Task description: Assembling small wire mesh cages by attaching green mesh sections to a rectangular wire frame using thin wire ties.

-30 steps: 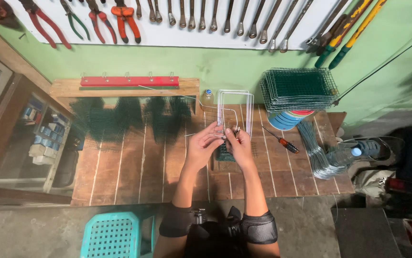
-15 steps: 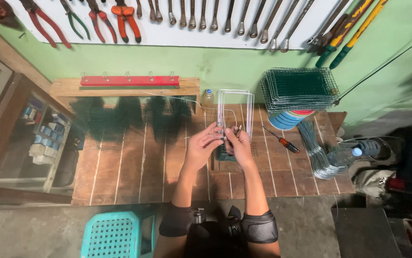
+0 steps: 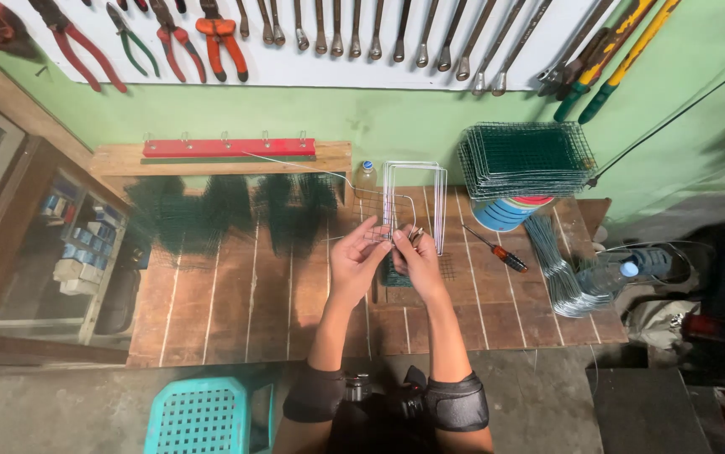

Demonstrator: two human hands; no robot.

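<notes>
My left hand [image 3: 359,256] and my right hand [image 3: 414,255] meet over the middle of a wooden workbench [image 3: 236,311]. Between their fingertips they hold a thin bent wire against a white wire frame [image 3: 414,195] that stands upright in front of them. The left fingers pinch the wire near the frame's lower left. My right hand grips a small tool, too small to tell its kind, at the same spot. A piece of dark green wire mesh [image 3: 396,273] lies flat under both hands.
A stack of green mesh panels [image 3: 526,158] sits on a blue round container at the back right. A red-handled screwdriver [image 3: 497,250], a bundle of bent wires [image 3: 558,269], a small bottle [image 3: 366,175], hanging pliers and wrenches, and a teal stool [image 3: 204,416] surround the bench.
Both hands have stayed at the wire frame, with only slight finger movement. Nothing else has shifted.
</notes>
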